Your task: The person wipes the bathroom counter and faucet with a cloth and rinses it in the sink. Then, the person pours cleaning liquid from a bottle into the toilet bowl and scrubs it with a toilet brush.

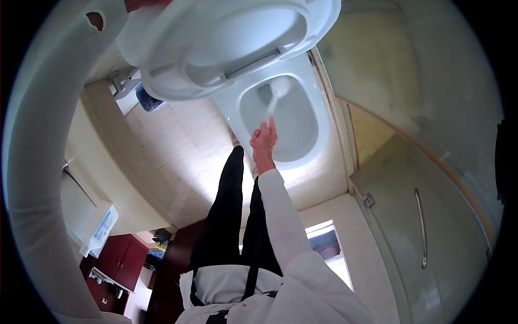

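My right hand (263,141) is closed around the handle of a white toilet brush (279,89). The brush head is down inside the toilet bowl (318,135), towards its back wall. Behind the bowl the toilet seat and lid (243,43) are raised. My left arm reaches up along the left side of the view in a white sleeve. Only a sliver of my left hand (148,4) shows at the top edge, near the raised lid and the cistern; its fingers are cut off from view.
On the right stands a glass shower enclosure with a metal handle (421,229). At left are a counter (118,173), a white bottle with a blue label (102,228) and a dark red cabinet (121,259). A blue-lined bin (147,99) sits left of the toilet.
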`<state>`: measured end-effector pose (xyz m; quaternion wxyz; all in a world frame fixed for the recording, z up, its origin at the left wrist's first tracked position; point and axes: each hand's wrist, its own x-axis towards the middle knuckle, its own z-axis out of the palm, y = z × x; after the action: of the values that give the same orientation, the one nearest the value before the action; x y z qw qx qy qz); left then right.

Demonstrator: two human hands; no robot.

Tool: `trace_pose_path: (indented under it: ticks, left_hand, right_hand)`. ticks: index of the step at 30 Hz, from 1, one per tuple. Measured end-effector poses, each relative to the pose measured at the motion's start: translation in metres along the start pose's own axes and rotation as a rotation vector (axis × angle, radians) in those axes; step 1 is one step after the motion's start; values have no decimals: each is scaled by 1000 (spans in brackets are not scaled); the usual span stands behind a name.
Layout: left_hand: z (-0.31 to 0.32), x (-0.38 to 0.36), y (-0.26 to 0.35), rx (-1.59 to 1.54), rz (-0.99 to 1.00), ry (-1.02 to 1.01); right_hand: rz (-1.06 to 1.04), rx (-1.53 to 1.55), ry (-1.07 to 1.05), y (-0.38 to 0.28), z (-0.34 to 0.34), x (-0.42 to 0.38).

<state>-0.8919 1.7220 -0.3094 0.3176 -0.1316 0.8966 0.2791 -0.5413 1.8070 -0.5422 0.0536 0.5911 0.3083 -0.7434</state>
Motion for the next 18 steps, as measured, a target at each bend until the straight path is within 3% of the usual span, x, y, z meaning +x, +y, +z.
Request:
trace_pose_path:
  ticks: [1, 2, 4, 6, 10, 12, 14, 16, 18]
  left_hand:
    - [0, -3, 2, 13, -1, 17]
    - [1, -5, 4, 26, 0, 31]
    - [3, -4, 3, -31, 31, -9]
    - [2, -11, 6, -19, 18, 28]
    - [2, -4, -2, -113, 66, -13]
    - [2, -7, 1, -79, 49, -15]
    - [3, -6, 1, -66, 38, -2]
    - [2, -9, 3, -29, 56, 11]
    - [3, -10, 7, 17, 86, 13]
  right_hand:
    - [-14, -55, -157, 0, 9, -3]
    - [-15, -49, -156, 18, -6, 6]
    - [-483, -803, -316, 70, -73, 19]
    - [168, -663, -255, 20, -111, -30]
    - [95, -594, 207, -29, -182, -8]
    - [-258, -645, 144, -48, -149, 2]
    - [-566, -627, -78, -34, -100, 11]
    - [-469, -827, -180, 4, -71, 13]
    - [-733, -1248, -290, 47, -84, 11]
